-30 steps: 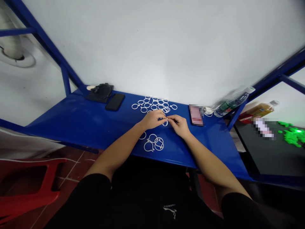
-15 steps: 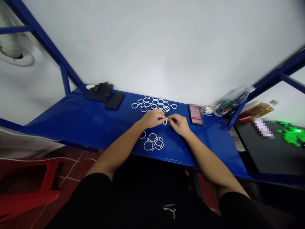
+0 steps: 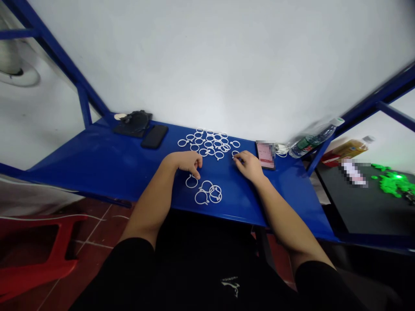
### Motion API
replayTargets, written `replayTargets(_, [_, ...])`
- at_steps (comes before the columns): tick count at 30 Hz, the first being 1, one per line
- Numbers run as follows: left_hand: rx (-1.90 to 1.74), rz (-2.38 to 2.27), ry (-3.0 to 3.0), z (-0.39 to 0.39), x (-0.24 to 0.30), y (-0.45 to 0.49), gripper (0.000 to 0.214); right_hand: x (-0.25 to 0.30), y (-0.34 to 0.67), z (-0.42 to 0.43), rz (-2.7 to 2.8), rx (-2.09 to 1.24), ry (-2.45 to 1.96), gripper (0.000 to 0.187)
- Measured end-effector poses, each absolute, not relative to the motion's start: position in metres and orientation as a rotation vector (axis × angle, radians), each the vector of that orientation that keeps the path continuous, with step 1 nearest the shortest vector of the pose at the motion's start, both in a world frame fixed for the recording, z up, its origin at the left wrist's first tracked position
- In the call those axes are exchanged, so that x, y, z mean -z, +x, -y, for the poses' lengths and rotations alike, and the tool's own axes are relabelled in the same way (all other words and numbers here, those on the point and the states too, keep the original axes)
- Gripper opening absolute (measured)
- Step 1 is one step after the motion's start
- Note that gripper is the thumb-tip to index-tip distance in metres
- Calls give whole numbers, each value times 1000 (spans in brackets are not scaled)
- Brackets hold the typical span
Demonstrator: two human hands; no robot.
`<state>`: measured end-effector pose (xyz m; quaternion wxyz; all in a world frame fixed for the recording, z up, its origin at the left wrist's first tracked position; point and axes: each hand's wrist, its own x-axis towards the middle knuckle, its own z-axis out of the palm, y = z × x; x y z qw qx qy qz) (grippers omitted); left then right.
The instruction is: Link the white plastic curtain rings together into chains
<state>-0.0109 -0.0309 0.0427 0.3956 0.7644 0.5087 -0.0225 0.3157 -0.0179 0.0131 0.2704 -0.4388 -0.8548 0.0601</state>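
My left hand (image 3: 189, 162) hovers over the table's front half, thumb and fingers apart, just above a single white ring (image 3: 191, 187) with a small tab. Further right, the fingertips of my right hand (image 3: 249, 166) are pinched at the edge of another white ring (image 3: 235, 150), which lies low at the table surface. Between and beyond my hands, a cluster of several white rings (image 3: 219, 159) is spread near the wall. Closer to me, a smaller group of white rings (image 3: 201, 204) overlaps; some of these look open at their tabs.
The blue table (image 3: 136, 172) meets a white wall. A black phone (image 3: 154, 136) and a dark crumpled item (image 3: 134, 122) lie left. At right are a phone with a lit screen (image 3: 266, 154), a white cable (image 3: 281, 149) and a plastic bottle (image 3: 313, 140). A red stool (image 3: 61, 242) stands lower left.
My hands, together at a white ring before, have separated. The left went left and nearer to the single ring; the right shifted right with a ring at its fingertips.
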Motion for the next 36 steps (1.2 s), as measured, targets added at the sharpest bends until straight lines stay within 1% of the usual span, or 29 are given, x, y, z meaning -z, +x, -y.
replayTargets(4, [160, -1361, 1965, 34, -45, 3, 51, -8, 310, 17, 2403, -260, -1226, 15])
replayTargets(6, [149, -1397, 1996, 35, -48, 7, 47, -6, 310, 14, 2429, -258, -1206, 17])
replayTargets(12, [48, -1336, 1979, 35, -46, -1, 52, -3, 311, 11, 2358, -244, -1084, 22])
replayTargets(16, [74, -1280, 2061, 36, -39, 6, 46, -1, 310, 12, 2396, -289, -1072, 21])
replayTargets(20, [45, -1328, 2074, 35, -37, 12, 39, 0, 308, 12, 2423, -332, -1006, 21])
replayTargets(23, [-6, -1333, 2043, 34, -39, 9, 40, -5, 305, 20, 2406, -408, -947, 21])
replayTargets(25, [-20, -1317, 2026, 32, -39, 4, 43, -11, 299, 32, 2440, -513, -871, 24])
replayTargets(27, [-18, -1310, 2001, 31, -37, 0, 46, -16, 291, 45, 2509, -624, -764, 33])
replayTargets(30, [-9, -1302, 1970, 30, -34, -4, 48, -21, 280, 59, 2636, -665, -678, 39])
replayTargets(32, [-7, -1295, 1977, 29, -31, -5, 48, -21, 277, 62, 2682, -628, -698, 35])
replayTargets(36, [-37, -1329, 2052, 26, -27, -3, 44, -18, 281, 54, 2688, -478, -854, 18])
